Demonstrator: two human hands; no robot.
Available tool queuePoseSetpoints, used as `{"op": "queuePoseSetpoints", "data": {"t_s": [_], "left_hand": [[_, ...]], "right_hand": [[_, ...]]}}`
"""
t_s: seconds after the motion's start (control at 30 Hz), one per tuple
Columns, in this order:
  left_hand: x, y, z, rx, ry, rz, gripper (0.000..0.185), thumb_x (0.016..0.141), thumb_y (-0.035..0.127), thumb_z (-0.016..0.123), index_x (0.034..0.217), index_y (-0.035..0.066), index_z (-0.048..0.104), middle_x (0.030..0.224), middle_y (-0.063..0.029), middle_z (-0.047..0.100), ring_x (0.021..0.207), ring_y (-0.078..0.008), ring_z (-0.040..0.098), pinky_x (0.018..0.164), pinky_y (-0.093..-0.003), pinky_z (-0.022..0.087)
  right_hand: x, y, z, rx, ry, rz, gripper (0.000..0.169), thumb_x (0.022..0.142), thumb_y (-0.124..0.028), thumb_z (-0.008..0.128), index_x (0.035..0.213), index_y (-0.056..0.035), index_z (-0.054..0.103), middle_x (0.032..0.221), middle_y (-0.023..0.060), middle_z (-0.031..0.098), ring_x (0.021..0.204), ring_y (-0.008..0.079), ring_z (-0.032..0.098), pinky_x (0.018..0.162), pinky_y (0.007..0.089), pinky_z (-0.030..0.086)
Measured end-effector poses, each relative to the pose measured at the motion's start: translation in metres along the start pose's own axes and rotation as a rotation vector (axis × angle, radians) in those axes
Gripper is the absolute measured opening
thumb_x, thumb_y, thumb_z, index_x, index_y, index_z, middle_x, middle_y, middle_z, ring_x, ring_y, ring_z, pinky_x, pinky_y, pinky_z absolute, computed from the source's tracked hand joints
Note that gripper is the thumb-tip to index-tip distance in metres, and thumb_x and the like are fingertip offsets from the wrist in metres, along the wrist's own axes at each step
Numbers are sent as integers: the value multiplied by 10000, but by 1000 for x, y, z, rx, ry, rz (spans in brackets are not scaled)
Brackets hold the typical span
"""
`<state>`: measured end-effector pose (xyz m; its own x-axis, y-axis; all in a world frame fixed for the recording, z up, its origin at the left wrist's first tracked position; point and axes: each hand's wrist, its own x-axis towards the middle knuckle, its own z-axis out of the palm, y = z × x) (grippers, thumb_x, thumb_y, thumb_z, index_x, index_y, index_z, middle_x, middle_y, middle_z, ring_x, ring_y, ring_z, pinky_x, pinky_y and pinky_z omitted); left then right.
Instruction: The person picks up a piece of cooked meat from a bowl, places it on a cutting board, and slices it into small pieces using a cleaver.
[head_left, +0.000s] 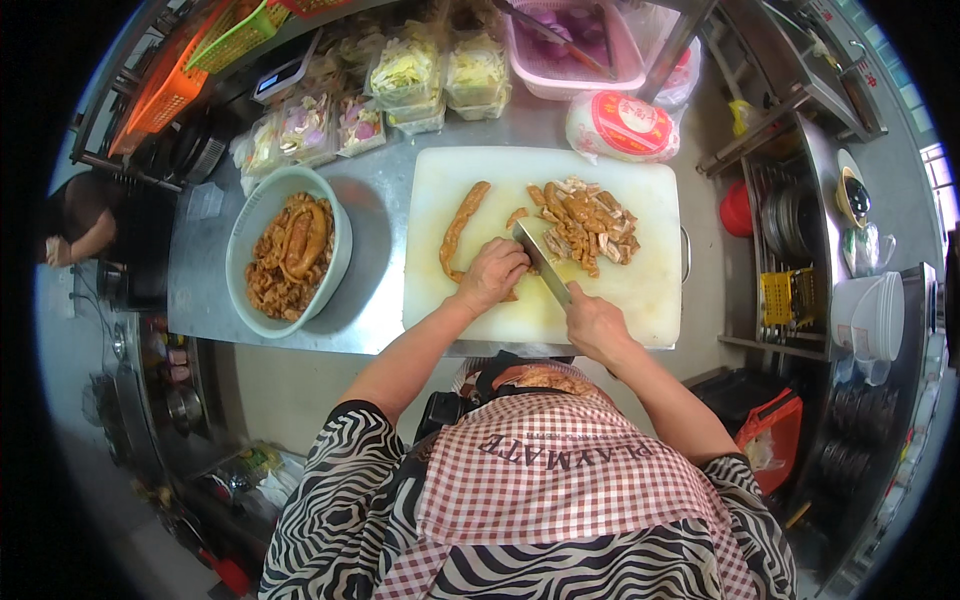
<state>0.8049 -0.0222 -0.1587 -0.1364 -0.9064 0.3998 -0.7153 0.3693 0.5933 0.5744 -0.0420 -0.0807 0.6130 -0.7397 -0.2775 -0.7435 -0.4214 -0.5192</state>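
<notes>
My right hand (596, 322) grips the handle of a kitchen knife (546, 270), its blade angled up and left over a white cutting board (637, 307). Beside the blade, my left hand (493, 274) presses down with curled fingers on a piece of brown cooked meat, mostly hidden beneath it. A long curved strip of brown meat, probably intestine (459, 225), lies on the board's left part. Cut brown pieces (589, 217) form a pile at upper right, and a small slice (517, 217) rests near the blade tip.
Left of the board stands a pale green plastic basin (343, 259) of brown meat. Behind are clear tubs of shredded vegetables (405, 71), a pink basket (577, 82) with knives and purple onions, and a red-and-white package (624, 127). Another person's arm (94, 236) shows at far left.
</notes>
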Motion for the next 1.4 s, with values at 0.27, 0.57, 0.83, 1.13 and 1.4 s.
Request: {"op": "queuePoseSetpoints", "data": {"t_s": [0.27,0.57,0.83,1.13,1.4], "left_hand": [[-5,13,-24,-29,-27,39,287,766,71,707,1038,35,622,1035,-132,605,987,-325,571,888,-411,462],[-21,3,-76,158,-289,131,266,689,105,685,925,77,568,985,-88,581,954,-300,550,862,-428,418],[4,0,-30,105,55,-144,123,711,31,680,751,77,573,713,-60,592,713,-263,597,688,-398,452],[-6,24,-9,-32,395,-535,123,811,86,725,831,57,607,669,-75,615,537,-207,600,503,-344,461],[-11,23,-15,217,161,-163,123,772,83,740,846,82,641,869,-41,629,829,-225,603,789,-372,431]], "right_hand": [[72,15,-25,-19,89,8,360,924,-230,499,1223,-30,495,885,262,672,855,442,650,788,535,496],[-4,14,-24,17,-134,-16,256,930,-216,496,1125,-49,506,826,270,655,831,461,638,767,547,486],[0,52,-31,151,67,124,278,929,-209,493,1149,-41,521,777,275,647,787,467,634,746,550,486],[-22,9,-25,131,160,-75,273,913,-165,525,1158,-44,506,679,237,629,664,439,633,645,535,495],[-17,1,-35,26,177,-154,229,908,-134,506,1123,-57,505,668,212,631,646,428,630,614,540,484]]}}
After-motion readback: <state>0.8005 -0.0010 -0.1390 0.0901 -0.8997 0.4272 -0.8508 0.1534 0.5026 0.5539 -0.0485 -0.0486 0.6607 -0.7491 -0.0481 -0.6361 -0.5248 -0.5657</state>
